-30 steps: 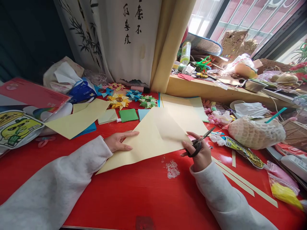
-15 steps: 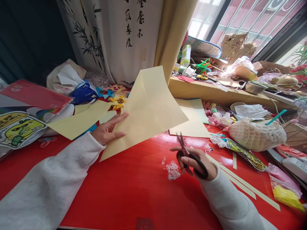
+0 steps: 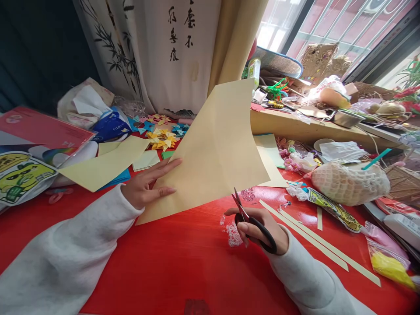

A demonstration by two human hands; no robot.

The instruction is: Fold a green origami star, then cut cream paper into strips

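Observation:
My left hand (image 3: 149, 186) grips a large sheet of pale yellow paper (image 3: 213, 148) near its lower left corner, thumb and fingers on the near face. The sheet is raised off the red table (image 3: 157, 267) and bends along its length. In my right hand (image 3: 262, 227) is a pair of black-handled scissors (image 3: 244, 212), fingers through the loops. Its blades point up and left, slightly parted, close below the paper's lower edge. Two long cut strips of paper (image 3: 324, 240) lie to the right of my right hand, with a short strip (image 3: 319, 218) beyond them.
Folded yellow paper shapes (image 3: 162, 139), a blue tissue pack (image 3: 111, 124) and more pale paper (image 3: 105, 164) lie at the left. A netted coconut-like object with a straw (image 3: 351, 181) stands at the right. A cluttered ledge (image 3: 302, 122) runs below the window.
The sheet's upper end has swung to the right and up in my left hand. My right hand with the scissors has moved slightly left and down.

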